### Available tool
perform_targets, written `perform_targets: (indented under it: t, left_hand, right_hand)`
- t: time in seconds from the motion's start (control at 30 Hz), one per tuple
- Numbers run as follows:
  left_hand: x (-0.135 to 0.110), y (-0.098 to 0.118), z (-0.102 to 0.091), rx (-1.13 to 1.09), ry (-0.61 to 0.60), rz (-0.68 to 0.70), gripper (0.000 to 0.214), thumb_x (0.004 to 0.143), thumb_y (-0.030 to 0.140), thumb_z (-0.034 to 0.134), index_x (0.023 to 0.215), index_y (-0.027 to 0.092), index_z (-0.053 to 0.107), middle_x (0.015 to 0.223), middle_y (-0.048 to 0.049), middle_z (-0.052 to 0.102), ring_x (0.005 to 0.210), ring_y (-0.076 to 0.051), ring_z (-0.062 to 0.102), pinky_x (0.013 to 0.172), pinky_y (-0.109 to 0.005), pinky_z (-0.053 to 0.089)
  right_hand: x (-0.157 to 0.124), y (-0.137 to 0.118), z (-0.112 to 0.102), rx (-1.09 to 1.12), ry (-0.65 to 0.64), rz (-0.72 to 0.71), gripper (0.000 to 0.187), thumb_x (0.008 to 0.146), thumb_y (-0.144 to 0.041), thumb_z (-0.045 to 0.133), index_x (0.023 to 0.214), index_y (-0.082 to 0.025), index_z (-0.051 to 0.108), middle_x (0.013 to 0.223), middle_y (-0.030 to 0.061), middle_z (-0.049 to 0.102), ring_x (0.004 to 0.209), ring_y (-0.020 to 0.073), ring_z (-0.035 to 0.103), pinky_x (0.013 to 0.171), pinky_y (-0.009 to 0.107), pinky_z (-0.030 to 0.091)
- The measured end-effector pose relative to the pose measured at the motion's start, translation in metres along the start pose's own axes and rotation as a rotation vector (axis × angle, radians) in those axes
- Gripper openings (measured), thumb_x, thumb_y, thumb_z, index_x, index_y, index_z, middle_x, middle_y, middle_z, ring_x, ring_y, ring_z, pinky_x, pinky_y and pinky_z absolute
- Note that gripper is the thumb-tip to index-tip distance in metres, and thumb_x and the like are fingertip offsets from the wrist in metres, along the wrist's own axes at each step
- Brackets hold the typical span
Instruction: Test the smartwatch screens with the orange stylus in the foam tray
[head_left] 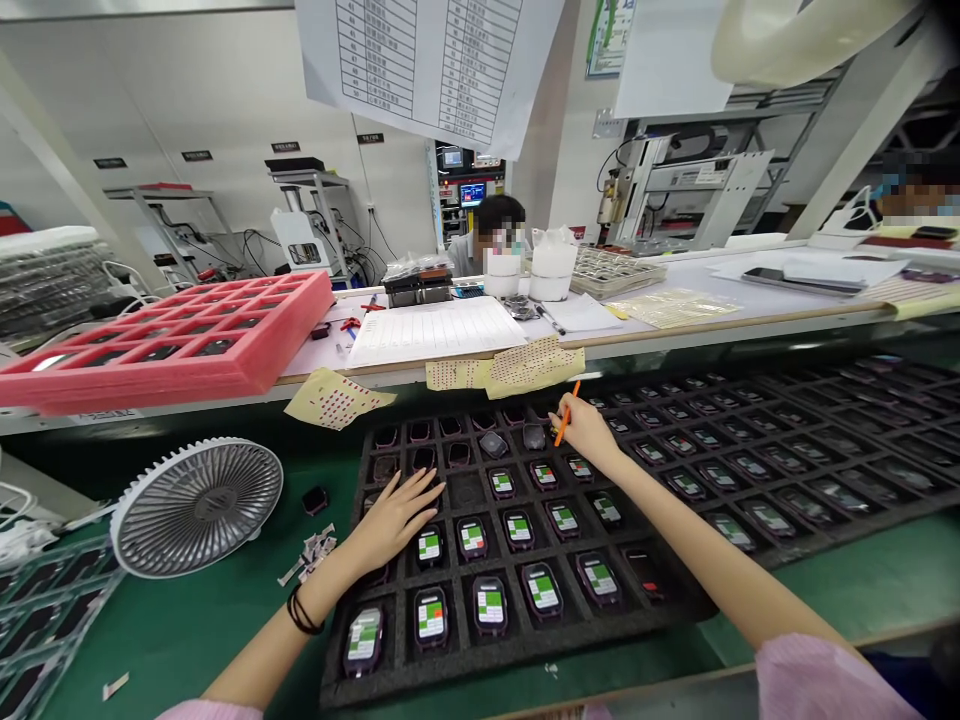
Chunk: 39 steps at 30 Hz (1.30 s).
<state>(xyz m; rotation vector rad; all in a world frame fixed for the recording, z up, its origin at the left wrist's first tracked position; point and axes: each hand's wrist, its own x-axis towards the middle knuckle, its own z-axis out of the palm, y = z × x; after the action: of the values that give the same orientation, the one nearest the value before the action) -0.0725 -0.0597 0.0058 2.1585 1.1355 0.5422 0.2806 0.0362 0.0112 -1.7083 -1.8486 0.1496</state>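
Note:
A black foam tray (420, 682) lies on the green mat, its cells holding rows of smartwatches (490, 606) with green-and-white labels on their screens. My left hand (397, 520) rests flat with fingers spread on the tray's left part, over the cells and holding nothing. Just beneath its fingertips is an unfilled cell (466, 490). My right hand (586, 430) grips an orange pen (567, 413), its tip low over the upper rows near a grey unlabelled watch (534, 436). The cells under my left palm are hidden.
A round grey desk fan (196, 507) and a loose black watch (315, 500) sit left of the tray. Dotted sticker sheets (337, 398) lie along the white bench's edge (450, 375). A pink foam tray (165, 340) stands on the bench, with a co-worker (499, 240) beyond it.

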Motion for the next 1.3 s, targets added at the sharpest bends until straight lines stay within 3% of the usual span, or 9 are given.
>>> perform_targets:
  t: [0.17,0.37,0.47,0.6,0.77,0.97,1.1,1.17,1.3]
  left_hand:
    - [0.009,0.008,-0.001,0.006,0.076,0.031,0.032,0.087,0.039,0.052,0.117,0.033,0.061,0.135,-0.0026,0.052,0.131,-0.025,0.039,0.114,-0.044,0.007]
    - [0.065,0.026,0.018,0.089,0.095,0.134,0.041,0.083,0.04,0.057,0.121,0.025,0.057,0.135,-0.0106,0.05,0.127,-0.029,0.042,0.11,-0.046,0.02]
    - [0.097,0.03,0.029,0.343,0.056,0.126,0.052,0.086,0.038,0.053,0.132,0.017,0.045,0.142,-0.0161,0.04,0.132,-0.03,0.035,0.11,-0.05,0.02]
    - [0.12,0.026,0.038,0.495,0.054,0.129,0.049,0.092,0.038,0.041,0.135,0.013,0.04,0.137,-0.0157,0.046,0.128,-0.026,0.04,0.109,-0.046,0.026]
    - [0.118,0.017,0.039,0.505,-0.007,0.218,0.043,0.096,0.037,0.029,0.133,0.02,0.044,0.141,-0.0089,0.044,0.133,-0.022,0.036,0.11,-0.045,0.022]
    - [0.104,0.032,0.03,0.548,0.027,0.27,0.035,0.094,0.037,0.036,0.119,0.02,0.054,0.126,-0.0079,0.057,0.121,-0.024,0.046,0.102,-0.043,0.03]
    - [0.097,0.054,0.035,0.608,-0.006,0.241,0.033,0.084,0.042,0.053,0.103,0.017,0.06,0.105,-0.0086,0.06,0.101,-0.025,0.053,0.086,-0.038,0.04]
    - [0.097,0.062,0.039,0.646,-0.034,0.185,0.038,0.078,0.043,0.06,0.104,0.015,0.06,0.105,-0.0102,0.058,0.1,-0.027,0.052,0.083,-0.039,0.041]
    - [0.105,0.068,0.041,0.637,-0.116,0.11,0.039,0.073,0.041,0.066,0.102,0.015,0.061,0.107,-0.0111,0.056,0.102,-0.029,0.05,0.081,-0.039,0.042]
  right_hand:
    - [-0.002,-0.001,-0.003,-0.275,-0.191,0.139,0.016,0.085,-0.032,0.053,0.088,-0.017,0.048,0.094,0.0176,0.063,0.083,0.0308,0.065,0.064,0.033,0.043]
    - [0.008,-0.008,0.008,-0.293,-0.227,0.189,0.023,0.084,-0.029,0.054,0.097,-0.01,0.051,0.097,0.0258,0.063,0.091,0.0364,0.064,0.07,0.037,0.043]
    - [0.014,-0.004,0.005,-0.274,-0.238,0.195,0.019,0.08,-0.024,0.057,0.091,-0.01,0.053,0.09,0.0227,0.065,0.086,0.0338,0.064,0.069,0.035,0.043]
    - [0.014,0.011,-0.006,-0.198,-0.245,0.156,0.008,0.075,-0.019,0.058,0.075,-0.017,0.051,0.075,0.009,0.064,0.073,0.0231,0.063,0.062,0.027,0.041]
    - [0.004,0.024,-0.013,-0.084,-0.234,0.098,0.023,0.074,-0.022,0.056,0.06,-0.021,0.039,0.058,-0.003,0.054,0.058,0.014,0.054,0.054,0.021,0.036]
    - [-0.01,0.005,-0.017,-0.043,-0.05,0.006,0.016,0.083,-0.03,0.049,0.071,-0.021,0.046,0.067,0.0029,0.058,0.064,0.0177,0.055,0.057,0.025,0.034]
    - [-0.031,-0.015,-0.012,0.012,-0.306,-0.028,0.019,0.086,-0.031,0.047,0.073,-0.02,0.054,0.064,0.0026,0.061,0.061,0.0183,0.059,0.057,0.025,0.037]
    - [-0.041,-0.024,-0.008,-0.071,-0.343,-0.024,0.01,0.085,-0.023,0.049,0.08,-0.018,0.057,0.076,0.0066,0.066,0.069,0.0198,0.062,0.061,0.025,0.038]
    - [-0.054,-0.033,-0.002,-0.209,-0.342,-0.07,0.015,0.087,-0.019,0.046,0.09,-0.014,0.06,0.089,0.0148,0.066,0.083,0.0249,0.063,0.068,0.028,0.04]
